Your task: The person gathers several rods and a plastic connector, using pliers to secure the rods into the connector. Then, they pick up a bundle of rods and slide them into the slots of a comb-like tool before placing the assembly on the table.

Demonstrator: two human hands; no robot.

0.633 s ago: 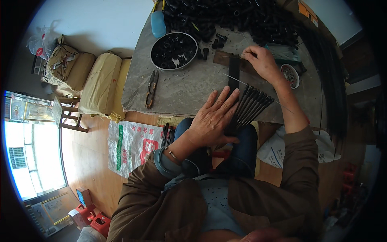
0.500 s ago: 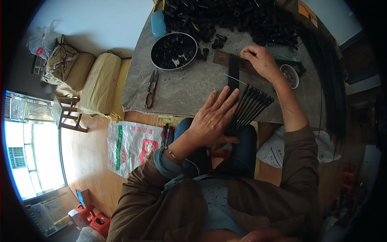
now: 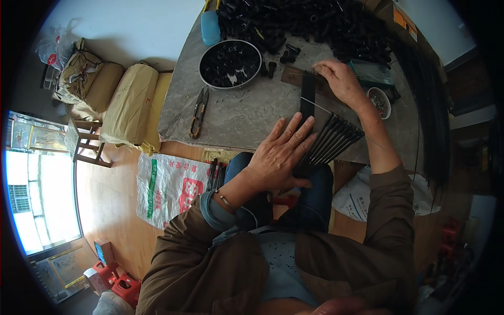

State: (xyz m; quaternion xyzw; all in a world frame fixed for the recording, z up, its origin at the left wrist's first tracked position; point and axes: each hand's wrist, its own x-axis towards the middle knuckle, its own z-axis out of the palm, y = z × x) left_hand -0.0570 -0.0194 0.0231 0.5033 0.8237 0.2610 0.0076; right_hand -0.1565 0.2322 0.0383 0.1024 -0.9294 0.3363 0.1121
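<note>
Over on the grey table (image 3: pixel 236 115), the black strip (image 3: pixel 307 88) runs out from under the outstretched, slightly parted fingers of the left hand (image 3: pixel 275 159) to just beside the bunched fingertips of the right hand (image 3: pixel 344 84), whose grip I can't make out.

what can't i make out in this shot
All in the head view:
Black strip: its lower end, hidden by the left hand.
Right hand: anything pinched in it is too small to tell.
Black pile: far side cut off by the upper edge.
Small bits: too tiny to identify.
</note>
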